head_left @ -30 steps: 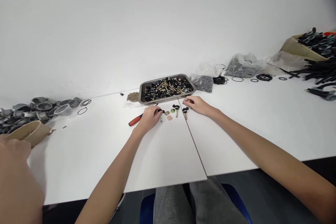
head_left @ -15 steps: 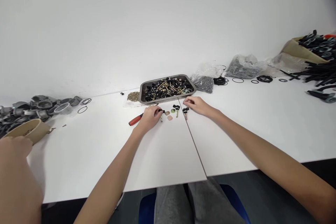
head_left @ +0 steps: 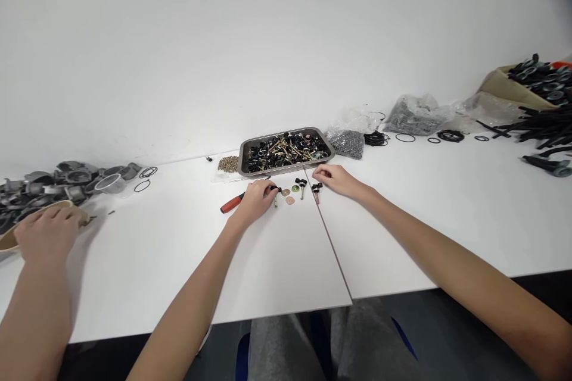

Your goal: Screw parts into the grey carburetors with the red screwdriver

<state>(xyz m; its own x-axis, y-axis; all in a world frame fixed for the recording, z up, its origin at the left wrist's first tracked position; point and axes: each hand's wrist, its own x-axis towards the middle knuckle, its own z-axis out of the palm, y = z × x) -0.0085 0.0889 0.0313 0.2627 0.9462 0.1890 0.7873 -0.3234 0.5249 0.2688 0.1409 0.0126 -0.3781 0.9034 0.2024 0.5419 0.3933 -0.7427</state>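
My left hand (head_left: 258, 198) rests on the table with thumb and fingers pinched at the black top of a small brass-stemmed screw (head_left: 276, 201). Part of a red-handled tool (head_left: 231, 204) lies under and behind that hand. My right hand (head_left: 335, 177) rests by the tray's front right corner, its fingers curled in; whatever they hold is hidden. Just below its fingertips is a black-topped screw with a coppery stem (head_left: 317, 195). Between my hands lie another black-topped screw (head_left: 301, 190), a pink disc (head_left: 290, 200), a tan disc (head_left: 286, 192) and a green disc (head_left: 295, 189).
A metal tray (head_left: 331, 156) full of black and brass parts stands behind my hands, beside a small brass heap (head_left: 228, 164). Bags (head_left: 349, 141) and black rings (head_left: 450, 135) line the wall. At left, a co-worker's hand (head_left: 47, 232) reaches over a beige bowl near grey castings (head_left: 75, 176).
The co-worker's hand has moved up and right over the beige bowl, which has shifted slightly. My own hands look almost still. My legs have shifted below the table.
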